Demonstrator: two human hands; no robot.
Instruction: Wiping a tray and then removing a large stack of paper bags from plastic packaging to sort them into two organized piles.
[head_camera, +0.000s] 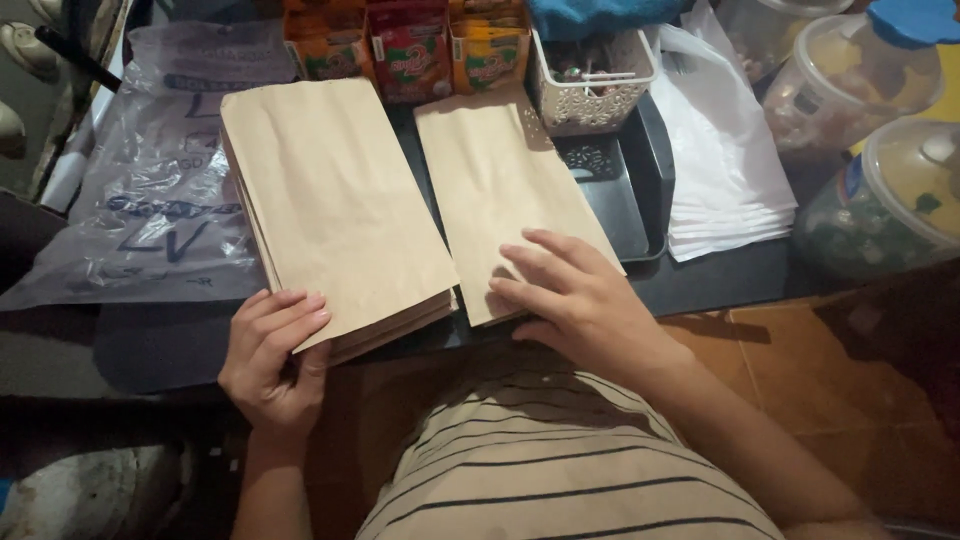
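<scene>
While the left hand (272, 355) grips the near left corner of the thick stack of brown paper bags (335, 205), fingers curled over the top sheet and thumb underneath, the right hand (572, 300) lies flat on the single brown paper bag (505, 190), fingers spread, palm down, pinching nothing. Both lie on the dark desk (700, 285), side by side with a narrow gap; near ends overhang the desk edge slightly. Stack is skewed, far end leaning left.

Around them:
- clear printed plastic sheet (150, 190) left of the stack, partly under it
- white perforated basket (590, 80) touching the far right corner of the single bag, sitting on a dark tray (640, 190)
- pile of white plastic bags (725, 170) right of the tray
- clear plastic jars (880, 190) with sweets at far right, one with a blue lid (915, 20)
- boxes of red and orange snack sachets (410, 45) along the far edge, just past both bags

Striped shirt (560, 460) at bottom, orange tile floor (800, 370) to the right.
</scene>
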